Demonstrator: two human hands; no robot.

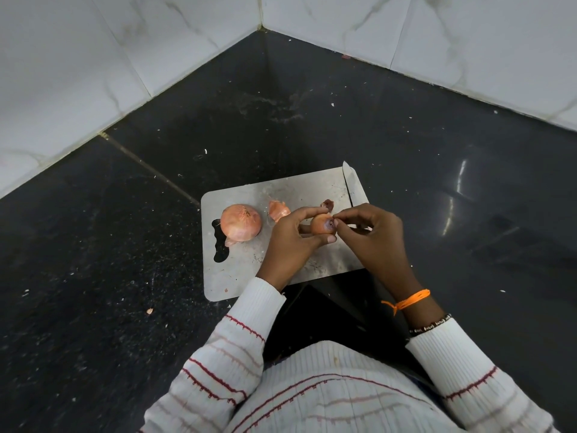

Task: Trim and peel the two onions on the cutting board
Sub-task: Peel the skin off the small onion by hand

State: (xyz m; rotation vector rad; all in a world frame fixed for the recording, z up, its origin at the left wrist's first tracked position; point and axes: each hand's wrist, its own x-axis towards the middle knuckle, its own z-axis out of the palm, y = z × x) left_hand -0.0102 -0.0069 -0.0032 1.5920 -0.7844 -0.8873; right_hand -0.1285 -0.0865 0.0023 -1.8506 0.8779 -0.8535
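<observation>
A steel cutting board (pixel 249 270) lies on the dark counter. A whole onion (pixel 240 222) with its pale orange skin sits at the board's left, beside the handle slot. My left hand (pixel 288 242) grips a smaller onion (pixel 321 225) above the board, its cut end facing up. My right hand (pixel 374 239) pinches the skin at that onion's cut edge with fingertips. A knife (pixel 352 185) lies along the board's right edge, its handle hidden under my right hand.
A loose piece of onion skin (pixel 278 210) and a cut-off end (pixel 327 204) lie on the board behind my hands. The black counter (pixel 125 245) is speckled with bits. White tiled walls (pixel 93 57) meet in a corner behind.
</observation>
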